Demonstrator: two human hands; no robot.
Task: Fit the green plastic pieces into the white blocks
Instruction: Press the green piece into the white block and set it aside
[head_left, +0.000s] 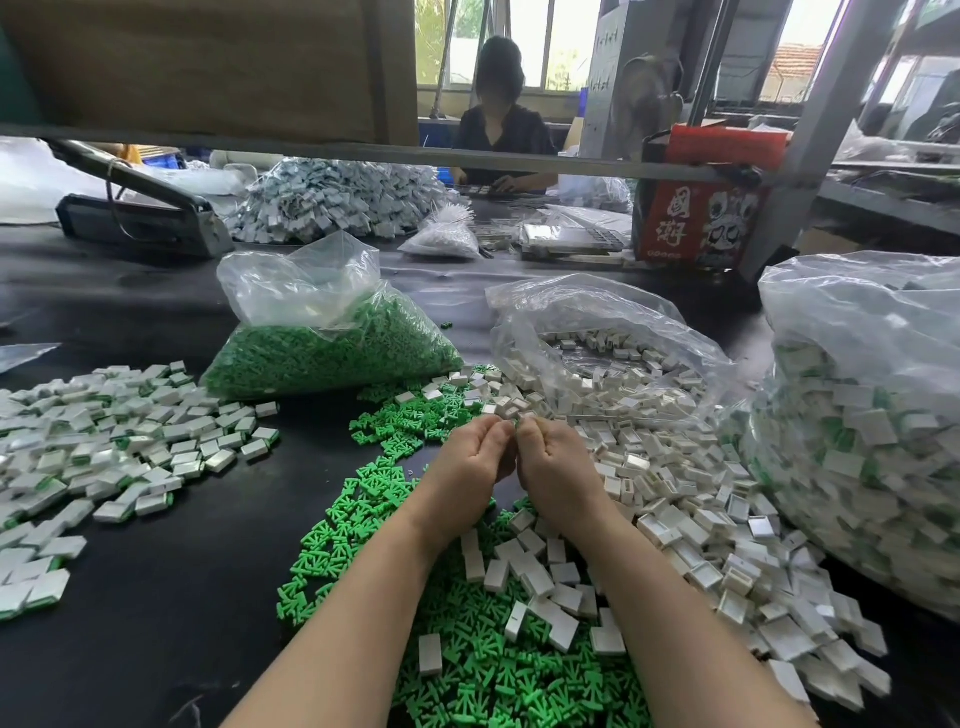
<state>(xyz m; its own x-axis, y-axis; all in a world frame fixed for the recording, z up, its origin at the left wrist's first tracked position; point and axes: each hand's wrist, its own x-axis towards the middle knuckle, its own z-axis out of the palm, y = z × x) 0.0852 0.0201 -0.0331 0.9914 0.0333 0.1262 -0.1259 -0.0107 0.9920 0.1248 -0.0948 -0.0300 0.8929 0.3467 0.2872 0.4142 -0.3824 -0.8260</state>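
Observation:
My left hand (470, 457) and my right hand (553, 462) meet fingertip to fingertip above the black table. Their fingers are curled around something small; a sliver of green shows at my right fingertips, the rest is hidden. Loose green plastic pieces (483, 660) lie in a heap under my forearms and spread toward the far side. Empty white blocks (675, 499) pile up to the right and spill from an open clear bag (597, 332). White blocks with green pieces fitted in them (119, 441) lie scattered on the left.
A clear bag of green pieces (332, 343) stands at the far left of centre. A big clear bag of white and green blocks (872, 431) fills the right. Farther back are a grey pile (332, 200), a red carton (701, 218) and a seated person (501, 124).

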